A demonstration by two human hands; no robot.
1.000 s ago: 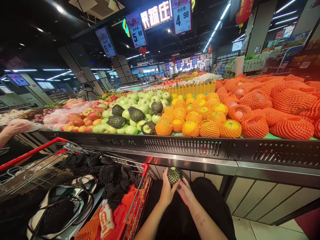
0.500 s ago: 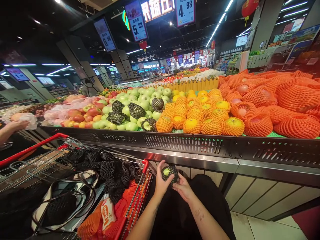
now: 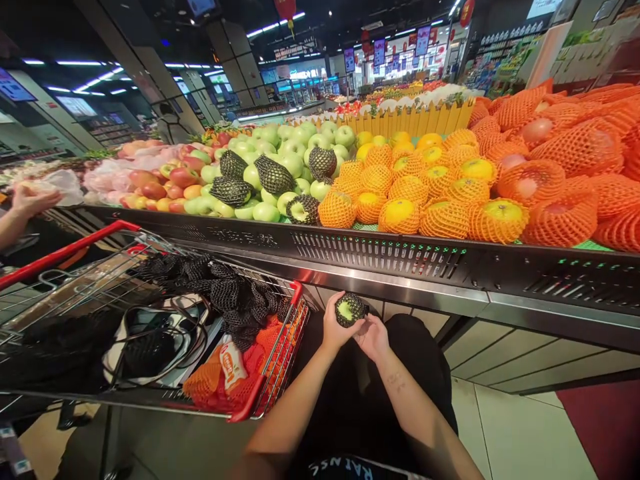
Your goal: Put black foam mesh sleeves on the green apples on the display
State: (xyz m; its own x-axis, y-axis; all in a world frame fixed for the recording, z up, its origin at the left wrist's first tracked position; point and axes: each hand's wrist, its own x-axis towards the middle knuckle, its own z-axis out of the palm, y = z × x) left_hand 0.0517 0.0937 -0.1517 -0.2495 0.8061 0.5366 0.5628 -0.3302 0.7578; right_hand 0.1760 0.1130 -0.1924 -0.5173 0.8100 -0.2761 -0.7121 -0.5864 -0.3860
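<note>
A green apple (image 3: 349, 309) in a black foam net sits between my two hands, in front of the shelf's metal edge. My left hand (image 3: 334, 328) is wrapped round its left and lower side, thumb across the front. My right hand (image 3: 374, 339) has its fingers pinched together at the net's lower right; part of them is hidden behind the apple. On the display above, several green apples (image 3: 293, 163) lie in a heap, and some wear black nets (image 3: 274, 175). Beside them are oranges (image 3: 400, 215) in orange nets.
A shopping cart (image 3: 298, 293) at the left holds black foam nets (image 3: 227, 293), orange-red nets (image 3: 203, 381) and a bag with straps (image 3: 117, 333). Another person's hand (image 3: 31, 200) is at the far left with a plastic bag. Red-netted fruit (image 3: 560, 213) fills the right of the display.
The view has tipped downward, so more floor and cart show. The netted apple stays in my hands, turned with its bare green part more toward me. My right hand has come closer to it.
</note>
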